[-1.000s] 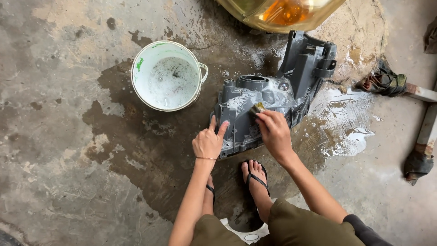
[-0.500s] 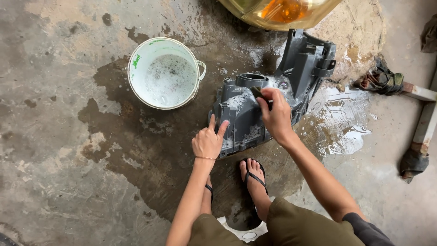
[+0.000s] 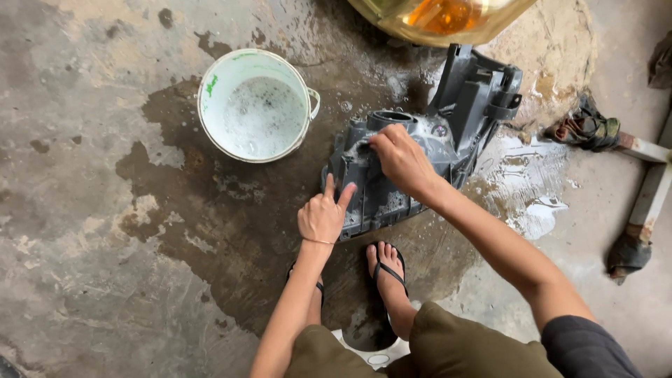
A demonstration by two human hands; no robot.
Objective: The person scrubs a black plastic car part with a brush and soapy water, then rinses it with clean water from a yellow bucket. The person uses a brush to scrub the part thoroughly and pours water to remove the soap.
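A dark grey headlight housing (image 3: 420,161), wet and soapy, stands tilted on the wet concrete floor in front of me. My left hand (image 3: 323,215) presses against its lower left edge and steadies it, two fingers pointing up. My right hand (image 3: 400,159) lies on the housing's upper left face with its fingers curled down. The small scrub pad seen earlier under those fingers is hidden now.
A white bucket (image 3: 210,84) of foamy water stands to the left of the housing. A clear and amber lamp lens (image 3: 441,17) lies at the top edge. Dirty rags (image 3: 584,127) and a metal bar (image 3: 654,185) lie at the right. My foot in a flip-flop (image 3: 387,273) is below the housing.
My right hand has slid left and up across the housing, from its middle to the upper left face. The left hand has stayed on the lower edge.
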